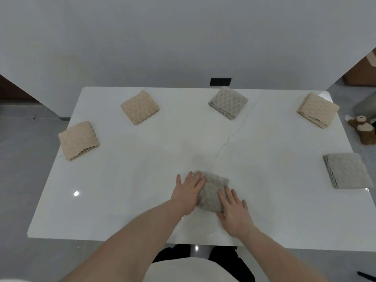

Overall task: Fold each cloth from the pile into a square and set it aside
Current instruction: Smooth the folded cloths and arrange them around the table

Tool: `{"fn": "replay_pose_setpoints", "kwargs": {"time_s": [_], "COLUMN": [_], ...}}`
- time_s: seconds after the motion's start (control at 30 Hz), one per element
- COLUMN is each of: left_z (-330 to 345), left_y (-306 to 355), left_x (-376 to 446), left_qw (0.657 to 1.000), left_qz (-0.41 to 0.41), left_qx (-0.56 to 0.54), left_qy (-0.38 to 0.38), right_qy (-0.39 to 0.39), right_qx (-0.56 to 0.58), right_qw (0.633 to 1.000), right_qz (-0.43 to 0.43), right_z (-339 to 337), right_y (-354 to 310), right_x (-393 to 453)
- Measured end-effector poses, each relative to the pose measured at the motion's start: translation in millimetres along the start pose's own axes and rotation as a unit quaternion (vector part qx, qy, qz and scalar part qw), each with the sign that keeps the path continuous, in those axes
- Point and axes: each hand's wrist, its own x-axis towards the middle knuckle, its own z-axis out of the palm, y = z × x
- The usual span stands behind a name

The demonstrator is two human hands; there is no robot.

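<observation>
Left hand point(186, 193): fingers point(198, 180) spread apart, flat, pressing on the left part of the grey cloth point(211, 191); palm partly on cloth, partly on table.
Right hand point(234, 210): fingers point(223, 197) spread apart, flat, resting on the cloth's near right corner; heel of palm on bare tabletop. No clamping by either hand.
Grey cloth: folded small, roughly square, slightly blurred, near the front edge of the table at centre, between and beneath both hands.
White table point(132, 180): glossy, faint vein lines running back from the centre.
Folded squares set out around the table's edges, well apart from each other:
- beige cloth point(79, 140), left edge;
- second beige cloth point(140, 107), far left;
- pale grey cloth point(228, 102), far centre;
- third beige cloth point(317, 109), far right corner;
- second grey cloth point(347, 173), right edge, partly overhanging.
Off table: brown plush toy point(363, 129) on floor at right; dark wall plate point(220, 81) behind far edge.
</observation>
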Motion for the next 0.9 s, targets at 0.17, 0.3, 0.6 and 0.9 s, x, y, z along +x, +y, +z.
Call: {"fn": "replay_pose_setpoints", "kwargs": {"time_s": [0.17, 0.3, 0.6, 0.9], "left_z": [4.9, 15.8, 37.9, 49.1], "left_y": [8.3, 9.3, -3.2, -13.6], "left_x": [-15.3, -31.2, -72.7, -84.7], "left_qw": [0.998, 0.996, 0.979, 0.975], "left_qz": [-0.049, -0.051, -0.036, -0.067], "left_qx": [-0.044, -0.072, -0.168, -0.191], "left_qy": [0.006, 0.031, 0.111, 0.089], "right_qy": [-0.026, -0.042, 0.099, -0.010], "right_qx": [-0.022, -0.040, 0.085, -0.064], "right_qw": [0.999, 0.996, 0.988, 0.995], "right_qz": [-0.033, -0.064, -0.083, -0.072], "right_z": [-14.0, -8.6, 0.5, -13.1], "right_y": [5.7, 2.4, 1.6, -30.0], "right_x": [10.1, -1.6, -24.1, 15.3]}}
